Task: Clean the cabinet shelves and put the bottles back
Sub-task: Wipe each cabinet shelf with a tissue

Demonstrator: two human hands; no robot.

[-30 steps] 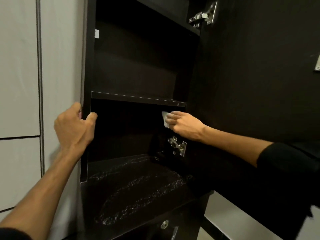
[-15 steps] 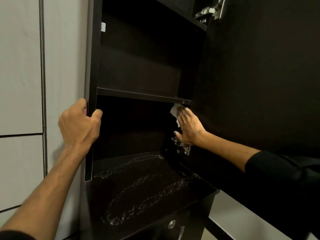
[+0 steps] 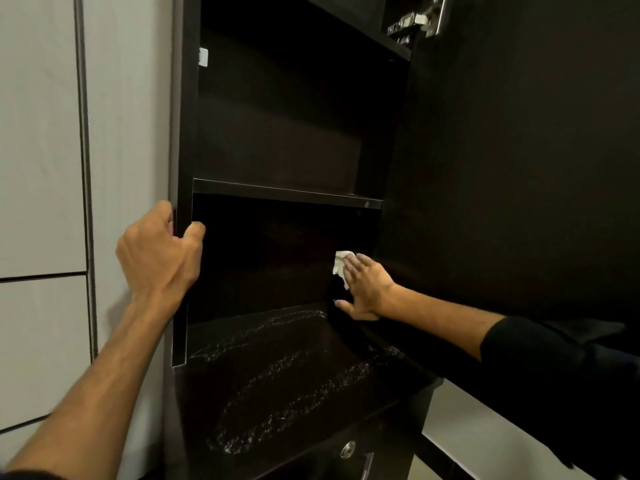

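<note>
The white cloth [image 3: 341,266] lies against the inner right wall of the dark cabinet [image 3: 277,133], under the flat, straight fingers of the right hand [image 3: 363,289], below the middle shelf [image 3: 287,195]. Half a second earlier it was higher, just under that shelf. The left hand [image 3: 159,254] grips the cabinet's left edge (fingers curled round it). The lower shelf [image 3: 277,375] shows wet streaks. No writing can be read.
</note>
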